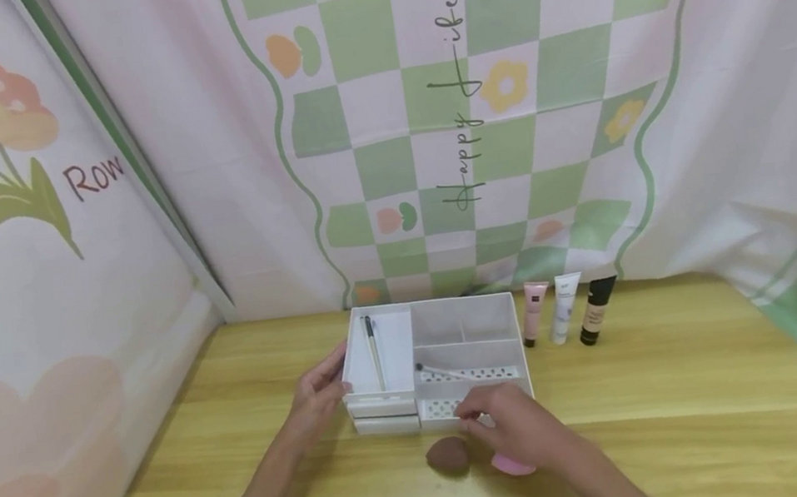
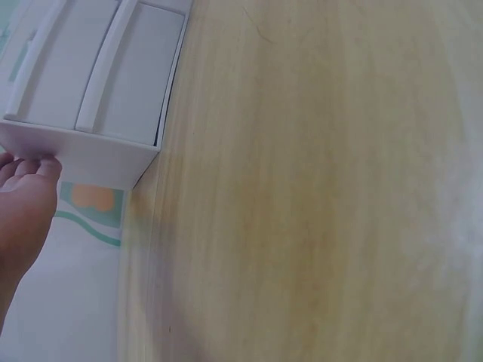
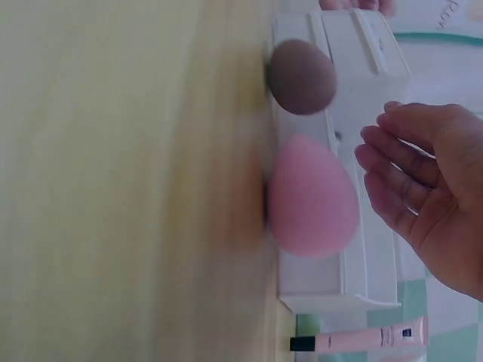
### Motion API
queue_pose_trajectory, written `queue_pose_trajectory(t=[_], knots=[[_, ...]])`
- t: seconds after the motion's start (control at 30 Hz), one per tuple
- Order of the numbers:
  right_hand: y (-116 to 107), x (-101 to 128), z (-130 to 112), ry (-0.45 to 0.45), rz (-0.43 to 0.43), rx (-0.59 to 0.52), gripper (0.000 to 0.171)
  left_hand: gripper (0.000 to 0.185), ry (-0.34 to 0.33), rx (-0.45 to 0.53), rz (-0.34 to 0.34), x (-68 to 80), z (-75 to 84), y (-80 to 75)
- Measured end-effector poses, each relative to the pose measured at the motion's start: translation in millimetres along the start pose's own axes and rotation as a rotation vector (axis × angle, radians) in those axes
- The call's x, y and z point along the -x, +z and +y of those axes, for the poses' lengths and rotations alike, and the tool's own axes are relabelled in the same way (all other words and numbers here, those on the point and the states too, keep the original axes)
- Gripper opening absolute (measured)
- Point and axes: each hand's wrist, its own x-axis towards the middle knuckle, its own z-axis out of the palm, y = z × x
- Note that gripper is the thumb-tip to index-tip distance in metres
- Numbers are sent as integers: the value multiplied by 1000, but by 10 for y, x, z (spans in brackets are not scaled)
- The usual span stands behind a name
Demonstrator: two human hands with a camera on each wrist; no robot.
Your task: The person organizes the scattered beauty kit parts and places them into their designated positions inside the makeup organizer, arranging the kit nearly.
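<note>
A white desktop organizer (image 1: 464, 330) stands on the table, with small drawers (image 1: 387, 424) at its lower left. My left hand (image 1: 315, 394) rests against its left side; the left wrist view shows fingertips (image 2: 47, 167) touching that wall. Over the front compartment my right hand (image 1: 516, 426) hovers with loosely bent fingers, nothing between them. A slim makeup brush (image 1: 448, 373) lies slanted in the middle compartment. Slender brushes (image 1: 374, 352) lie in the top left tray. In front of the organizer sit a brown makeup sponge (image 3: 302, 77) and a pink makeup sponge (image 3: 313, 197), the latter partly hidden by my right hand in the head view.
To the right of the organizer stand a pink tube (image 1: 535, 313), a white tube (image 1: 565, 309) and a beige tube with a black top (image 1: 597, 310). A patterned curtain (image 1: 431, 152) hangs behind the wooden table (image 1: 692, 411).
</note>
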Motion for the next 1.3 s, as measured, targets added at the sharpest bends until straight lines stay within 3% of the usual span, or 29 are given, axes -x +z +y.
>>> queue_pose_trajectory(t=[0.13,0.57,0.8,1.3], knots=[[64,18,-53,39,-58,7,16,70,2,-7,1,1,-2,2],[145,36,-117,48,-157,94,30,69,-1,-11,6,8,-9,2],[160,30,-60,25,-153,109,23,69,-7,-23,4,0,-3,5],[119,28,-22,43,-115,-35,21,69,28,11,-25,-4,-25,-16]])
